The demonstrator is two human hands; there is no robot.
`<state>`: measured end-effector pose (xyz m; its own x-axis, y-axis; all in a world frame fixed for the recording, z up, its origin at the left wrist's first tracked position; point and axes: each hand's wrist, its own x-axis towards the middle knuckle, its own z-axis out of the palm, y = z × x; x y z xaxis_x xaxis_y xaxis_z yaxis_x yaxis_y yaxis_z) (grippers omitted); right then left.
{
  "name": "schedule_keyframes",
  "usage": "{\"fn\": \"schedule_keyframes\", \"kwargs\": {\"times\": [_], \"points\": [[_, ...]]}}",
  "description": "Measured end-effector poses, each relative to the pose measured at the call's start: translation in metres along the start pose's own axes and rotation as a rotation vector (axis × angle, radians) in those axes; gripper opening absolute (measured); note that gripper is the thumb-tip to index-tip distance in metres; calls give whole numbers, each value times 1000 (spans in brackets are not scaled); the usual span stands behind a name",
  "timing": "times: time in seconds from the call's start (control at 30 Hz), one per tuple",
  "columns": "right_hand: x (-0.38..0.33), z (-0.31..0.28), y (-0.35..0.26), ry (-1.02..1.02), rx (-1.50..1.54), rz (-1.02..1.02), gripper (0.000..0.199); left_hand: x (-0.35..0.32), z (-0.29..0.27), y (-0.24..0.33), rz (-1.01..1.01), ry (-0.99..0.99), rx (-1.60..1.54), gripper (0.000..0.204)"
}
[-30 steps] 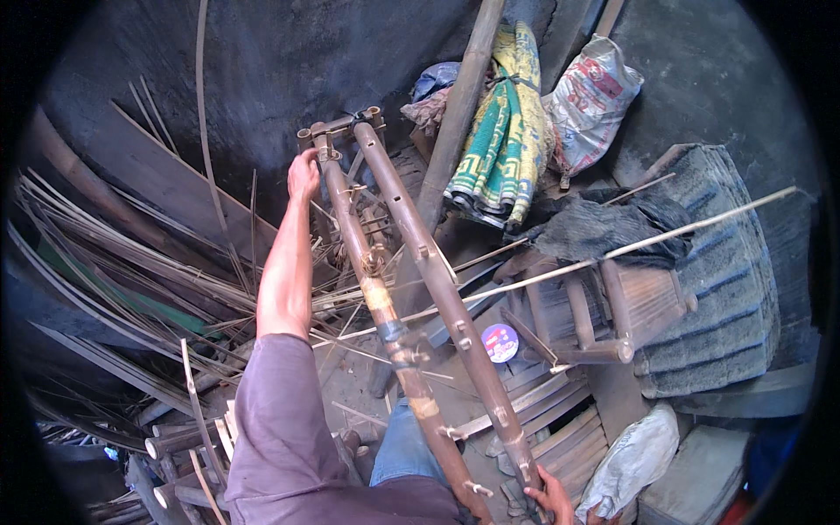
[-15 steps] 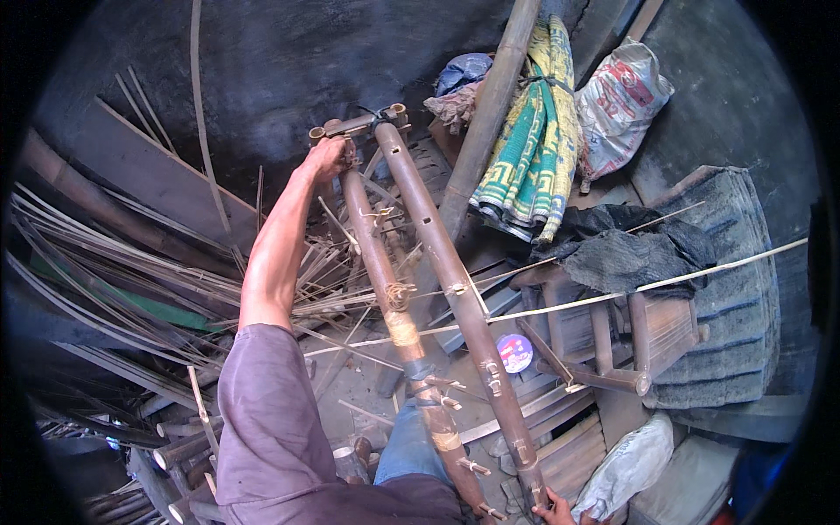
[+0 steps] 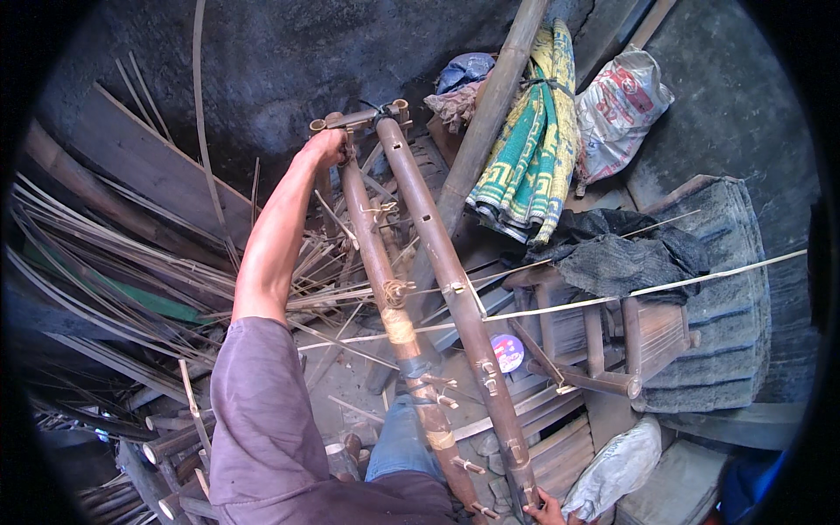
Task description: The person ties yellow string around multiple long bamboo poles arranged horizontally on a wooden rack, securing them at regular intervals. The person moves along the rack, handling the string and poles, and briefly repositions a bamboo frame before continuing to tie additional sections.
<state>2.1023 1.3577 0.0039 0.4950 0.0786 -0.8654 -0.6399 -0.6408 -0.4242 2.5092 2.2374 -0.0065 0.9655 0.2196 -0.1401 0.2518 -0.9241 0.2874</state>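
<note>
Two long brown bamboo poles slant across the middle, joined at the far end by a short bamboo crosspiece (image 3: 357, 119). My left hand (image 3: 329, 149) is closed round the far end of the left bamboo pole (image 3: 374, 254), just below the crosspiece. That pole carries pale wrapped bindings and several pegs sticking out of its near half. The right bamboo pole (image 3: 444, 249) has small square holes cut in it. At its near end, by the lower edge, my right hand (image 3: 548, 509) grips it, partly cut off by the picture's edge.
Thin bamboo strips (image 3: 114, 262) heap up at left. Further right are a rolled green and yellow mat (image 3: 529, 140), a white sack (image 3: 623, 114), a bamboo chair (image 3: 604, 341) with black netting (image 3: 626, 262), and a round purple lid (image 3: 507, 353). A long strip (image 3: 647, 287) crosses the poles.
The view has shifted a little, so near things sit slightly further left. Both hands stay at the ends of the poles, and nothing has visibly been let go.
</note>
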Motion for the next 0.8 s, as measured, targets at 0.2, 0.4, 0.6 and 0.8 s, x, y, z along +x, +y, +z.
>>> {"fn": "schedule_keyframes", "kwargs": {"times": [0.2,0.4,0.6,0.8], "points": [[-5,4,-7,-3,7,32,69,-11,-6,19,-8,71,88,27],[-5,3,-5,-7,19,96,67,-22,-10,35,-125,108,108,27],[-8,7,-5,37,103,107,68,-27,-11,50,-215,172,93,29],[-1,3,3,-31,106,51,68,-12,10,16,-387,199,-122,27]]}}
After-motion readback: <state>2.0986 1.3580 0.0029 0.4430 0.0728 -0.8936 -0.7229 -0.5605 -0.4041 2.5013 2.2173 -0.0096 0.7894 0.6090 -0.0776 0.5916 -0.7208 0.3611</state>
